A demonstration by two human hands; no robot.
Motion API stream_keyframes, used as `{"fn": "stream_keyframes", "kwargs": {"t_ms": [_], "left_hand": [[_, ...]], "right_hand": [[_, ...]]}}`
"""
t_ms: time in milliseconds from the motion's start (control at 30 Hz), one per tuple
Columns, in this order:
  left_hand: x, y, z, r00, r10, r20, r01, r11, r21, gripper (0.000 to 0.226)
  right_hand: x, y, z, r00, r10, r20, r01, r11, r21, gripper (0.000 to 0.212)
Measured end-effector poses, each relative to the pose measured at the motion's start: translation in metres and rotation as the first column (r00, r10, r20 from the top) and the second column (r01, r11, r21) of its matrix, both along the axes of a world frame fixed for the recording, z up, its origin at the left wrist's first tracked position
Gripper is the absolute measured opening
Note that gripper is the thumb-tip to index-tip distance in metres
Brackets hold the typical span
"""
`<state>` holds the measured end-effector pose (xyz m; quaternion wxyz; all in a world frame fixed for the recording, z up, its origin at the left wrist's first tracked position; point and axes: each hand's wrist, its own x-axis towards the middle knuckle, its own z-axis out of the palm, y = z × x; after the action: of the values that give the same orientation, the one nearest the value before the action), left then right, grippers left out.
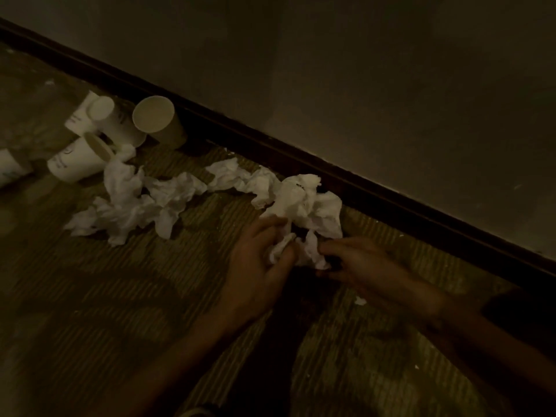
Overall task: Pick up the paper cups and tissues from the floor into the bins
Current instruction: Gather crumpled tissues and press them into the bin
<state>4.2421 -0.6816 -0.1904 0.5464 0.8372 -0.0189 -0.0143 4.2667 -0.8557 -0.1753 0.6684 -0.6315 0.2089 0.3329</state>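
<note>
In dim light, both hands work at a crumpled tissue (304,203) that lies on the floor (150,296) close to its edge along the dark baseboard (346,188). The left hand (258,266) has its fingers (270,227) curled round a small wad at the lower end of that tissue, thumb and fingers clamped on it. The right hand (370,272) comes in from the other side, somewhat blurred, and its fingers (334,246) and thumb pinch another fold of the same tissue just beside the left hand, so the two hands nearly touch. More tissues (135,203) trail away from the held one in a loose line toward the left, one bunch (237,179) lying nearer the baseboard and the larger heap farther out on the floor. Beyond that heap sits a cluster of paper cups (111,118), all tipped on their sides: one cup (156,118) near the baseboard turns its open mouth toward the camera, another cup (81,159) lies touching the end of the tissue heap, and a further cup (9,167) is cut off by the left edge of the view. A tiny white scrap (360,301) lies on the floor under the right wrist. A plain wall (391,85) rises behind the baseboard.
</note>
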Motion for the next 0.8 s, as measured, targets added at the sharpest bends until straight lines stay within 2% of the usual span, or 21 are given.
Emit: {"fn": "stream_keyframes", "kwargs": {"t_ms": [67,100,200,267,333,400,467,533,600,633,700,767,800], "left_hand": [[-0.016,-0.009,0.007,0.992,0.017,-0.124,-0.044,0.975,-0.217,0.017],[-0.023,-0.013,0.009,0.987,0.027,-0.159,-0.070,0.961,-0.267,0.014],[-0.035,-0.016,0.015,0.974,0.070,-0.214,-0.138,0.938,-0.319,0.014],[-0.039,-0.013,0.018,0.970,0.064,-0.235,-0.149,0.920,-0.362,0.019],[-0.044,-0.009,0.018,0.972,0.047,-0.230,-0.129,0.925,-0.358,0.024],[-0.046,-0.004,0.017,0.976,0.072,-0.206,-0.131,0.948,-0.289,0.030],[-0.041,0.006,0.011,0.967,0.169,-0.191,-0.207,0.956,-0.206,0.033],[-0.033,0.020,0.005,0.946,0.248,-0.208,-0.278,0.952,-0.130,0.032],[-0.029,0.032,-0.001,0.939,0.240,-0.246,-0.265,0.961,-0.074,0.028],[-0.029,0.036,-0.004,0.936,0.226,-0.270,-0.250,0.967,-0.058,0.024],[-0.028,0.039,-0.007,0.932,0.197,-0.303,-0.220,0.975,-0.041,0.018],[-0.024,0.040,-0.009,0.932,0.184,-0.314,-0.209,0.977,-0.049,0.025],[-0.020,0.041,-0.008,0.929,0.182,-0.321,-0.214,0.974,-0.068,0.027]], "right_hand": [[-0.010,0.008,0.004,1.000,0.007,-0.017,-0.005,0.996,0.092,0.019],[-0.014,0.011,0.005,1.000,0.019,-0.004,-0.018,0.993,0.116,0.020],[-0.022,0.022,0.010,0.999,0.030,0.032,-0.034,0.988,0.152,0.031],[-0.026,0.030,0.012,0.999,0.039,0.034,-0.043,0.991,0.129,0.029],[-0.033,0.041,0.012,0.996,0.092,0.017,-0.093,0.990,0.106,0.021],[-0.035,0.050,0.013,0.989,0.149,0.007,-0.149,0.985,0.084,0.020],[-0.030,0.056,0.019,0.957,0.278,0.084,-0.271,0.959,-0.085,0.017],[-0.017,0.054,0.023,0.840,0.474,0.265,-0.321,0.827,-0.462,0.014],[-0.003,0.047,0.021,0.628,0.703,0.333,-0.228,0.575,-0.785,0.026],[0.003,0.045,0.015,0.544,0.786,0.295,-0.210,0.468,-0.858,0.035],[0.014,0.042,0.001,0.442,0.887,0.136,-0.282,0.281,-0.918,0.048],[0.020,0.041,-0.011,0.397,0.918,0.014,-0.372,0.175,-0.912,0.050],[0.023,0.042,-0.015,0.392,0.920,0.001,-0.392,0.168,-0.905,0.049]]}}
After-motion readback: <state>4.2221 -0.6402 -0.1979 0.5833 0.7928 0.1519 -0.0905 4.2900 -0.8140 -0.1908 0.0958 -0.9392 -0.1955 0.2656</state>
